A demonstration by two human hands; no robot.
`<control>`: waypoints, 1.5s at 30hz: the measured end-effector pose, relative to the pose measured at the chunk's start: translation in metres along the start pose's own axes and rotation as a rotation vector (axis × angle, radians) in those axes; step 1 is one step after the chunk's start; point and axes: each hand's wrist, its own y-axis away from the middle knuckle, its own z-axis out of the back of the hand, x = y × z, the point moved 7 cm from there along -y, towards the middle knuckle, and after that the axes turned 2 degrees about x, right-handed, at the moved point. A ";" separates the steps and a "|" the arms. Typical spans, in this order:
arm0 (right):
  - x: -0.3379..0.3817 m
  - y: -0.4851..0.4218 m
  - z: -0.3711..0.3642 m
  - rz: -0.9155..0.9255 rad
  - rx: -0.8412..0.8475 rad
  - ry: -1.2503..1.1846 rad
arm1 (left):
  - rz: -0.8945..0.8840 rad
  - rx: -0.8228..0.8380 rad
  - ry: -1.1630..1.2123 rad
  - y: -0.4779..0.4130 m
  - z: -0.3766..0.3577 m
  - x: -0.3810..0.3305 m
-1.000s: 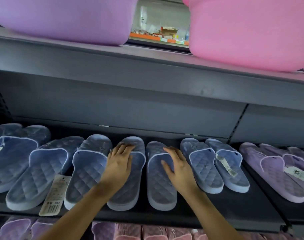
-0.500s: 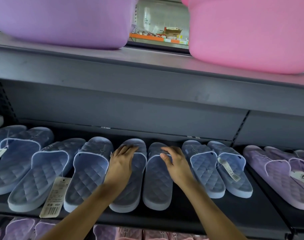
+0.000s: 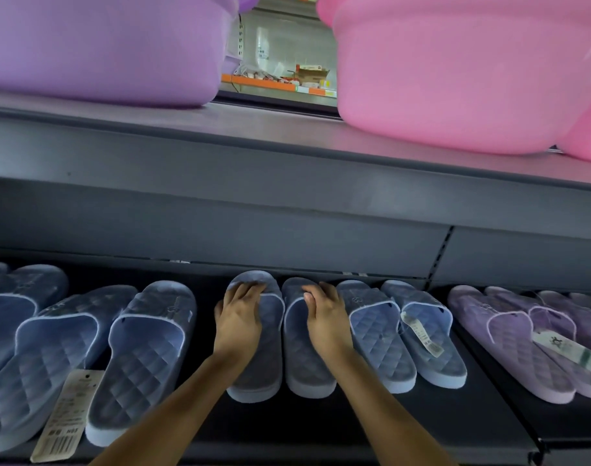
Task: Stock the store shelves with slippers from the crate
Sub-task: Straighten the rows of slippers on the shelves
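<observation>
Two pale blue quilted slippers lie side by side in the middle of the dark shelf (image 3: 287, 425). My left hand (image 3: 238, 321) rests on the strap of the left slipper (image 3: 257, 368), fingers reaching toward its toe. My right hand (image 3: 326, 317) lies over the strap of the right slipper (image 3: 304, 371), thumb at the strap's edge. Both slippers point toe-first at the shelf's back wall. No crate is in view.
More blue slippers (image 3: 143, 358) sit to the left, one pair with a hanging price tag (image 3: 69, 412), and another blue pair (image 3: 378, 341) to the right. Purple slippers (image 3: 502, 344) fill the far right. Overhead, a purple tub (image 3: 102, 45) and a pink tub (image 3: 455, 68) stand on the upper shelf (image 3: 287, 156).
Both hands have slid forward along the straps, and the two middle slippers have moved deeper into the shelf and closer together.
</observation>
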 end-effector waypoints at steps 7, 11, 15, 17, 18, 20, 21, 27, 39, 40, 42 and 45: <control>-0.001 0.002 0.000 -0.048 -0.065 -0.028 | -0.044 -0.008 0.001 -0.003 -0.003 0.000; 0.000 0.006 0.003 -0.033 -0.080 -0.052 | -0.074 -0.020 0.023 -0.002 -0.003 0.002; 0.001 0.006 0.003 -0.052 -0.060 -0.039 | -0.059 0.010 0.033 -0.001 -0.001 0.001; 0.001 0.006 0.003 -0.055 -0.026 -0.053 | -0.047 0.024 0.045 0.000 0.002 0.000; 0.001 0.006 0.003 -0.054 0.000 -0.063 | -0.039 0.038 0.056 0.000 0.003 -0.001; 0.002 0.006 0.006 -0.040 0.050 -0.084 | -0.037 0.080 0.059 0.000 0.006 0.001; 0.001 0.008 0.008 -0.025 0.065 -0.101 | -0.045 0.092 0.060 0.001 0.008 0.001; -0.004 0.038 0.013 0.017 0.060 -0.133 | -0.115 0.081 0.129 0.017 0.036 0.001; -0.009 0.058 0.000 -0.066 0.141 -0.282 | -0.107 0.103 0.093 0.068 0.048 0.010; -0.009 0.058 0.000 -0.070 0.136 -0.278 | -0.084 0.171 0.125 0.071 0.040 0.010; -0.008 0.060 0.000 -0.080 0.136 -0.272 | -0.064 0.311 0.150 0.076 0.022 0.010; -0.007 0.060 0.000 -0.085 0.130 -0.270 | -0.087 0.405 0.076 0.079 0.008 0.009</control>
